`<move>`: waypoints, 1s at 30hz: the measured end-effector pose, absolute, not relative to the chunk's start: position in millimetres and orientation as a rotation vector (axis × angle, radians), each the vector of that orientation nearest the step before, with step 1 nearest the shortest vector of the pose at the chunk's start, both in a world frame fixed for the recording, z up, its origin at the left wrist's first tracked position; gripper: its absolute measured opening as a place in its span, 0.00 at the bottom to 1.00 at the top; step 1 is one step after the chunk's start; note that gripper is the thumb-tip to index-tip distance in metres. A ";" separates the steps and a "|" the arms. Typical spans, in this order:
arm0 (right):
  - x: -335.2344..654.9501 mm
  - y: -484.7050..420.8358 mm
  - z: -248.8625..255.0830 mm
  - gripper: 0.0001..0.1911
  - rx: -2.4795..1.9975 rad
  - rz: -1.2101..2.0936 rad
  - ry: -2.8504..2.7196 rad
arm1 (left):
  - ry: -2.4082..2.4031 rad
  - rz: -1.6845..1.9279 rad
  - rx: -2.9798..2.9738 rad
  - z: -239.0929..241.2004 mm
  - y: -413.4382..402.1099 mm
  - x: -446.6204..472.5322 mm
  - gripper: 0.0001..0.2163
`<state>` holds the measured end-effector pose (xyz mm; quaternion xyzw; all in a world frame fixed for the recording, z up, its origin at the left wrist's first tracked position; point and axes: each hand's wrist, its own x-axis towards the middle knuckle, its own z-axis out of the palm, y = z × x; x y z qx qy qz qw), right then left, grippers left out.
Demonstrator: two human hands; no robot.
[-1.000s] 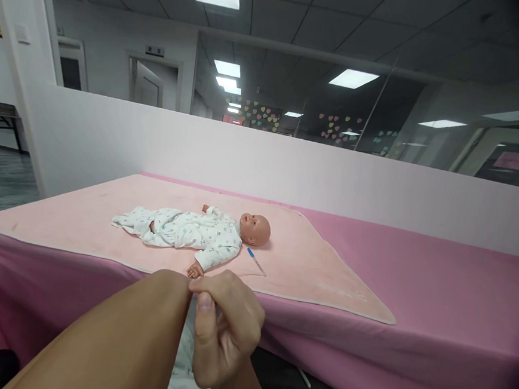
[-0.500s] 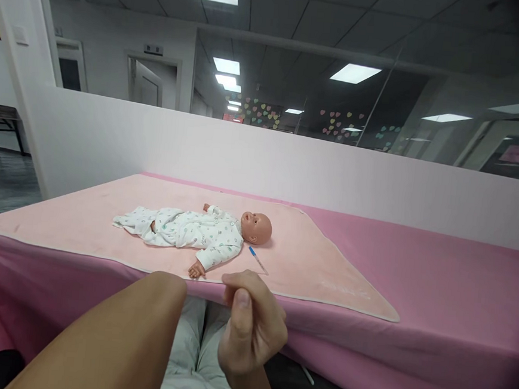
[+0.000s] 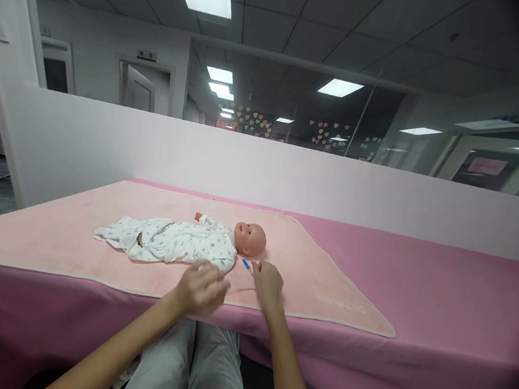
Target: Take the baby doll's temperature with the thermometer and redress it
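Note:
A baby doll [image 3: 184, 241] in a white patterned sleepsuit lies on its back on a pale pink blanket [image 3: 59, 232], head to the right. My left hand [image 3: 202, 287] hovers over the doll's near arm, blurred by motion. My right hand [image 3: 268, 284] rests on the blanket beside the doll's head, its fingertips at a thin white stick with a blue end [image 3: 247, 264], which it partly covers.
The blanket lies on a long table with a pink cloth [image 3: 435, 304]. A white partition wall [image 3: 332, 182] runs behind the table. My legs in light trousers [image 3: 196, 363] show below the table's near edge.
Both hands have gone forward from in front of my body onto the blanket. The right hand let go of the left forearm and reached the blue-tipped stick. The camera tilted slightly.

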<state>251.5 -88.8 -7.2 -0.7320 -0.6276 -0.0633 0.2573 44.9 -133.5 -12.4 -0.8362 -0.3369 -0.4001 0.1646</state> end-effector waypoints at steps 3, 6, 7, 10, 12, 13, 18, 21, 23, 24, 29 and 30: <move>257.9 -82.1 -20.7 0.17 -2.081 -0.197 -1.862 | -1.175 -1.066 -2.446 -5.8 -104.7 47.6 0.08; 259.8 -82.5 -27.0 0.11 -2.090 -0.120 -1.903 | -1.288 -1.015 -2.530 -11.2 -82.8 50.1 0.07; 260.3 -82.7 -27.6 0.09 -2.089 -0.091 -1.892 | -1.312 -1.007 -2.550 -14.7 -78.7 50.7 0.07; 261.8 -83.2 -25.9 0.10 -2.074 -0.047 -1.858 | -1.354 -1.020 -2.572 -23.4 -74.0 51.4 0.08; 262.2 -83.7 -23.3 0.12 -2.051 -0.038 -1.846 | -1.371 -1.026 -2.599 -25.5 -73.5 50.8 0.09; 262.2 -84.0 -21.8 0.12 -2.038 -0.031 -1.839 | -1.382 -1.025 -2.618 -25.7 -73.4 50.2 0.09; 261.0 -83.2 -11.8 0.12 -1.926 0.013 -1.812 | -1.434 -1.023 -2.680 -23.9 -73.0 46.9 0.09; 258.3 -85.3 -2.2 0.12 -1.800 0.069 -1.819 | -1.447 -1.046 -2.677 -21.6 -75.2 47.4 0.11; 254.6 -89.6 5.2 0.12 -1.648 0.229 -1.797 | -1.451 -1.076 -2.659 -19.1 -77.6 49.3 0.13; 252.3 -92.3 8.8 0.11 -1.565 0.333 -1.773 | -1.452 -1.098 -2.651 -17.6 -78.6 50.6 0.14; 241.0 -98.1 21.6 0.13 -1.251 0.698 -1.664 | -1.425 -1.249 -2.671 -10.2 -79.8 57.8 0.18; 239.2 -96.7 22.8 0.14 -1.182 0.743 -1.615 | -1.415 -1.274 -2.679 -8.8 -79.2 58.9 0.16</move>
